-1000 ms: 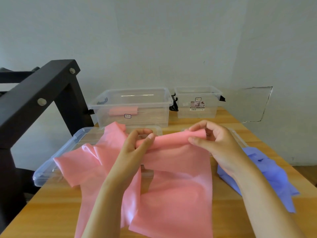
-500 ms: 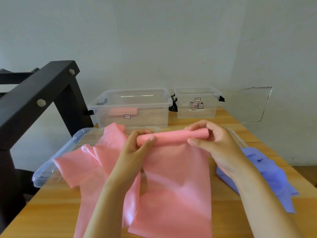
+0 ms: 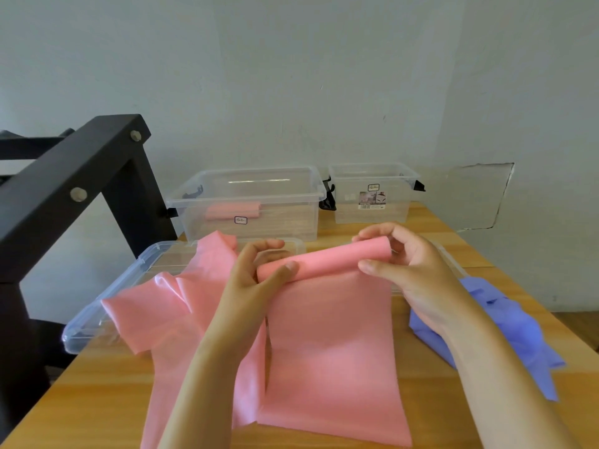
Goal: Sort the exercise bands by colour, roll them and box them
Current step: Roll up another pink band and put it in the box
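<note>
Rolled further, the pink band (image 3: 324, 264) is pinched endwise between left hand (image 3: 256, 280) and right hand (image 3: 418, 273) (tail draped nearer).

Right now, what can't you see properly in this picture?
Head view:
- Sticker on the small box: print too small to read.
- Pink roll: the left hand and right hand cover its ends, so turns can't be counted.
- Purple bands: the right forearm covers part, so no count.
- Loose pink bands: the left arm crosses them; the bottom edge cuts them off.
- Clear lid: pink bands hide most of it.
</note>
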The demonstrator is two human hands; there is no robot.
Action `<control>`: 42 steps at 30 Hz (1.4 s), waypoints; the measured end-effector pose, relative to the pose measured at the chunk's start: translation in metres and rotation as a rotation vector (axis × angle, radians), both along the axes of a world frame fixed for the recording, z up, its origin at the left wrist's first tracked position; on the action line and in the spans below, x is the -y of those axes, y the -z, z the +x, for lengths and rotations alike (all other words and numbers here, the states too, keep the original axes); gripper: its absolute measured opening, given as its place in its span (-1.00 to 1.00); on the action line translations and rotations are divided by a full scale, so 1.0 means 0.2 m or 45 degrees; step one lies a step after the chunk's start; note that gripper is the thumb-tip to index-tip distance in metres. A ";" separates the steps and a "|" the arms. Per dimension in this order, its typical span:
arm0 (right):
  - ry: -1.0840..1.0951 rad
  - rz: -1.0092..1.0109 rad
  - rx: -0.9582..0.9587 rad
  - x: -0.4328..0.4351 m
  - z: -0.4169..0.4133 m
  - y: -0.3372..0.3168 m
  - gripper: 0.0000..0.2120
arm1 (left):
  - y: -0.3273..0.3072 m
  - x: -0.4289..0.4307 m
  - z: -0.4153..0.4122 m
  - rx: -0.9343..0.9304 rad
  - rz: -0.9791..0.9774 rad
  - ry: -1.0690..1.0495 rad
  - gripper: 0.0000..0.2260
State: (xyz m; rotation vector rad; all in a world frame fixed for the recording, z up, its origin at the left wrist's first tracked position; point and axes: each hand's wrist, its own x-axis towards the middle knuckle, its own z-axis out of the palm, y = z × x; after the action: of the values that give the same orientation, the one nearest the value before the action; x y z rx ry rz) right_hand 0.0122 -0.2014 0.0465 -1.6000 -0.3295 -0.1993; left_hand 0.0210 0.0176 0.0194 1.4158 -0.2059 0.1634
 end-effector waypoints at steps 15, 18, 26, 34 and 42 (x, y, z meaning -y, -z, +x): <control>0.042 -0.057 -0.093 0.00 0.01 0.01 -0.74 | -0.01 0.01 -0.01 0.101 -0.109 0.100 -0.63; 0.062 -0.122 -0.089 -0.01 0.01 0.02 -0.85 | 0.00 -0.01 0.00 0.095 -0.107 0.132 -0.65; 0.047 -0.081 -0.032 0.00 0.00 0.01 -0.68 | 0.01 -0.01 0.01 0.091 -0.026 0.093 -0.82; 0.046 -0.068 -0.050 0.00 0.00 0.02 -0.75 | 0.03 -0.01 0.01 -0.064 0.024 0.084 -0.76; 0.046 -0.044 -0.142 -0.01 0.01 0.03 -0.89 | -0.01 -0.01 0.00 0.068 -0.153 0.036 -0.62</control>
State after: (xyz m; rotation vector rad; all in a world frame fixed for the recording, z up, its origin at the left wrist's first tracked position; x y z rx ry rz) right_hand 0.0134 -0.1999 0.0412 -1.6449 -0.2191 -0.1323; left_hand 0.0220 0.0192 0.0213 1.2894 -0.2559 0.1872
